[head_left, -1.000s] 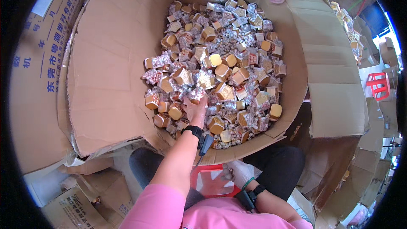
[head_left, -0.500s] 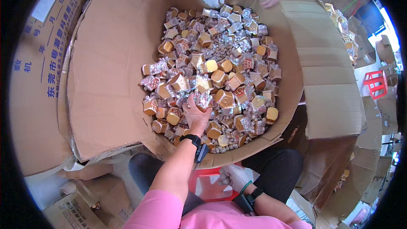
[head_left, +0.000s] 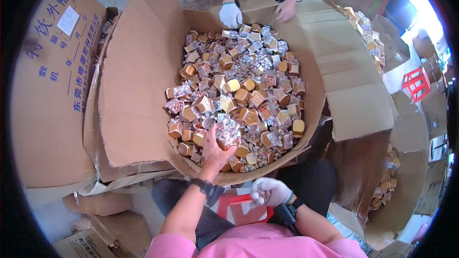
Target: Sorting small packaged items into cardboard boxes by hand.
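Observation:
A large open cardboard box (head_left: pixel 318 88) in front of me holds many small gold, boxy plastic pieces (head_left: pixel 248 116), mixed with clear glittery bits and patches of red pattern. My bare left hand (head_left: pixel 215 149) is closed around a gold piece crusted with clear glittery bits (head_left: pixel 228 133), held over the box's near part. My right hand (head_left: pixel 271 192), in a white glove, is over my lap just outside the box's near edge. Its fingers are curled together, and whatever they hold is too small or hidden to name.
Across the box, another person's gloved hand (head_left: pixel 231 15) reaches the pile's far edge; their bare hand (head_left: pixel 286 9) rests on the rim. A printed carton (head_left: pixel 57 100) stands at left. A red stool (head_left: pixel 416 84) and cartons with similar pieces (head_left: pixel 384 191) are at right.
My left hand has drawn toward me and lifted its glittery piece clear of the pile. My gloved right hand has risen slightly toward the box edge. The view has shifted.

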A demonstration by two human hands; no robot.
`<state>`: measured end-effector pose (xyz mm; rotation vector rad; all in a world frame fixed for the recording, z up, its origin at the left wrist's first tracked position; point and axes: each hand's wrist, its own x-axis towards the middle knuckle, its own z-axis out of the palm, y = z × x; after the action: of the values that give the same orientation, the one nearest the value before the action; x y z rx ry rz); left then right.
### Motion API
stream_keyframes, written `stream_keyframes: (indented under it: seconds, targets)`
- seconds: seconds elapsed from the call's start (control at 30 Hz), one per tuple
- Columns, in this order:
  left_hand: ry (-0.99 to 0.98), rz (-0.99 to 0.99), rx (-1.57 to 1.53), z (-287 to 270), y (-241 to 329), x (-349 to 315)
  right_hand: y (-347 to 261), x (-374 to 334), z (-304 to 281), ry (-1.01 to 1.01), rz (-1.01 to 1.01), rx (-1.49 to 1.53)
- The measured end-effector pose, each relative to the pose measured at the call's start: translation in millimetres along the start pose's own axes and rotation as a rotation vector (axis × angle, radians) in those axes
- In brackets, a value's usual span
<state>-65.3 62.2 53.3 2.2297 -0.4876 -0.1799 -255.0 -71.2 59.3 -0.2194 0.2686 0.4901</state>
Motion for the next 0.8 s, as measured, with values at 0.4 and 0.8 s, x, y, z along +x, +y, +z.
stream_keyframes:
  seconds: [0.4, 0.8]
  targets:
    - [-0.045, 0.014, -0.231, -35.3, 0.7, -82.0, -25.7, -38.2, 51.8, 0.395, -0.268, -0.084]
    - [0.048, 0.250, 0.005, -67.3, 52.8, -100.4, -74.8, 22.5, 82.7, 0.881, -0.812, -1.594]
